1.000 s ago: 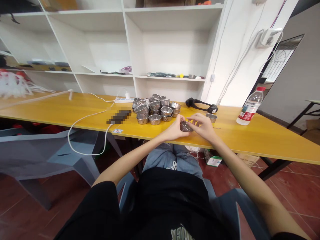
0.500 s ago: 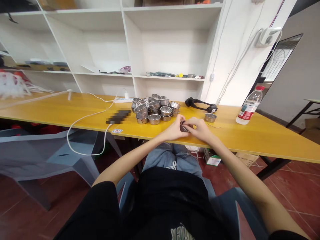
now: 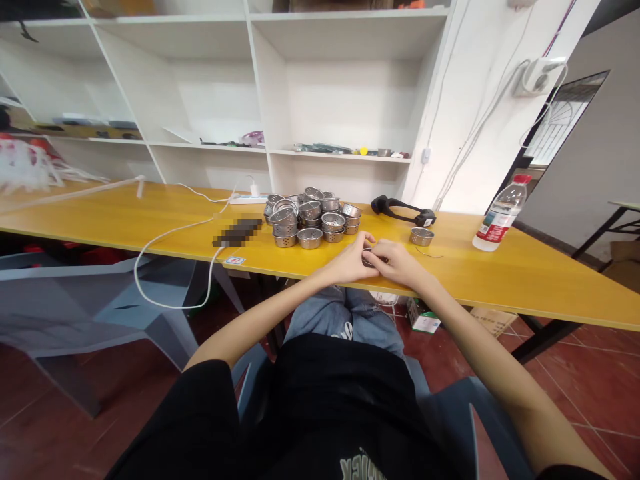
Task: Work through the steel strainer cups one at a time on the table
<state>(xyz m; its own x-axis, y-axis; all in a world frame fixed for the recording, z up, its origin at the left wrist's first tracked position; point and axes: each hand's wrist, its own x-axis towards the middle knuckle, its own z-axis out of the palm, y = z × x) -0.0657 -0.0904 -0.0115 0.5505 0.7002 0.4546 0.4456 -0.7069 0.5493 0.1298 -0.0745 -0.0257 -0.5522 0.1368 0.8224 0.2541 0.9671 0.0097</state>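
Just above the front edge of the yellow table [image 3: 525, 273], my left hand [image 3: 350, 262] and my right hand [image 3: 397, 261] are closed together around one small perforated metal strainer cup [image 3: 373, 256]. Fingers hide most of that cup. Behind my left hand lies a heap of several like metal cups [image 3: 310, 219]. One single cup [image 3: 421, 235] stands apart, beyond my right hand, with a thin wire piece [image 3: 431, 254] lying beside it.
A black handled tool [image 3: 403, 211] lies behind the single cup. A water bottle [image 3: 501, 212] stands at the right. A dark flat object [image 3: 239, 232], a white cable [image 3: 170, 240] and a power strip [image 3: 249, 199] are at the left. White shelves stand behind.
Both hands closed tighter over the cup and sank slightly toward the table. The cup's open inside showed a second ago; fingers now cover it.
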